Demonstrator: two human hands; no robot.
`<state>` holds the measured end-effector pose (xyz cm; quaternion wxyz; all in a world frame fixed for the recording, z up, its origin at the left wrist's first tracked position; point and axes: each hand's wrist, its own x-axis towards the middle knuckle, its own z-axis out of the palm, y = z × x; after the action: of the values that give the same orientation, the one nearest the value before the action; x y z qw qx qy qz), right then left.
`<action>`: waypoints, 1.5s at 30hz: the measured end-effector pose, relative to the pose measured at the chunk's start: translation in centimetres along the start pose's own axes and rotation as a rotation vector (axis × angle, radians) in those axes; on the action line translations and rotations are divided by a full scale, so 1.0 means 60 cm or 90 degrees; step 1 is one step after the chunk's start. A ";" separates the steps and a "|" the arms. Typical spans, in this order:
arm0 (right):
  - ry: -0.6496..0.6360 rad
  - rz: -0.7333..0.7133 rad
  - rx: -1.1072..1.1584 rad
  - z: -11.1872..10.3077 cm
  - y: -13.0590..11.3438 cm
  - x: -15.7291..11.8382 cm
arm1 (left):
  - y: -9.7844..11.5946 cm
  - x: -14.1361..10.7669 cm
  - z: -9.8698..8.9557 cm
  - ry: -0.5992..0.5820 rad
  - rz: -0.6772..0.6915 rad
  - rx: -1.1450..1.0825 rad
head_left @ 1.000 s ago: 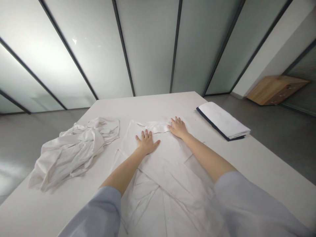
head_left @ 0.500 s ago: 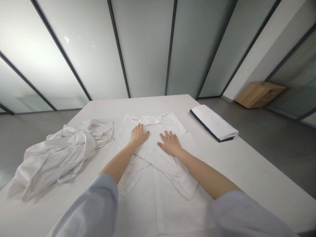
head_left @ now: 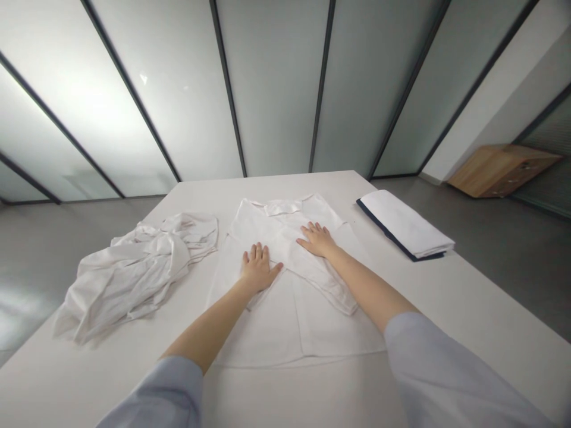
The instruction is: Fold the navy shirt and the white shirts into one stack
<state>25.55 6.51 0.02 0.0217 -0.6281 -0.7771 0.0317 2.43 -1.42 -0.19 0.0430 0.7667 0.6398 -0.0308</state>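
A white shirt lies spread on the table, its collar at the far end and its hem toward me. Its sleeves are folded inward across the front. My left hand rests flat on the left part of the shirt, over a folded sleeve, fingers spread. Farther up on the right, my right hand presses flat on the other sleeve near the chest, its fingers also apart. Neither hand grips any cloth. My forearms hide parts of the shirt's sides.
A crumpled heap of white cloth lies on the left of the white table. Folded white cloth sits over a dark navy layer at the right. Beyond are frosted glass panels and a wooden cabinet.
My left hand has slid down the shirt toward me from near the collar. My right hand has shifted slightly up the shirt. The view has turned a little left, and the hem now shows.
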 end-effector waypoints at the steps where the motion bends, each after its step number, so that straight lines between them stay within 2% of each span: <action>1: 0.009 0.001 -0.005 -0.001 0.000 0.001 | 0.000 0.007 0.001 0.009 -0.001 0.006; 5: 0.040 -0.015 -0.015 -0.005 -0.003 -0.014 | -0.004 0.052 -0.005 0.018 0.006 0.013; 9: 0.031 -0.054 -0.012 -0.007 -0.001 -0.054 | -0.017 0.099 -0.014 0.032 0.021 0.003; 13: 0.007 -0.033 0.002 -0.002 0.004 -0.093 | -0.029 0.118 -0.019 0.121 0.043 -0.030; 15: 0.003 -0.020 0.016 0.003 0.006 -0.103 | -0.032 0.112 -0.021 0.175 0.047 -0.043; 17: 0.007 -0.019 0.028 0.007 0.007 -0.107 | -0.032 0.100 -0.023 0.199 0.049 -0.046; 26: 0.017 -0.031 0.041 0.017 0.015 -0.099 | -0.038 0.052 -0.014 0.176 0.079 -0.088; 32: 0.027 -0.035 0.050 0.018 0.017 -0.100 | -0.050 0.038 -0.022 0.179 0.145 -0.083; 39: 0.023 -0.032 0.052 0.018 0.020 -0.100 | -0.026 0.037 -0.032 0.147 0.172 -0.019; 45: 0.029 -0.026 0.052 0.012 0.015 -0.104 | -0.012 0.030 -0.034 0.174 0.180 0.001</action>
<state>27.71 0.56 -0.73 0.0654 -0.6110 -0.7874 0.0486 2.01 0.70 1.66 -0.0409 0.8460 0.5258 0.0791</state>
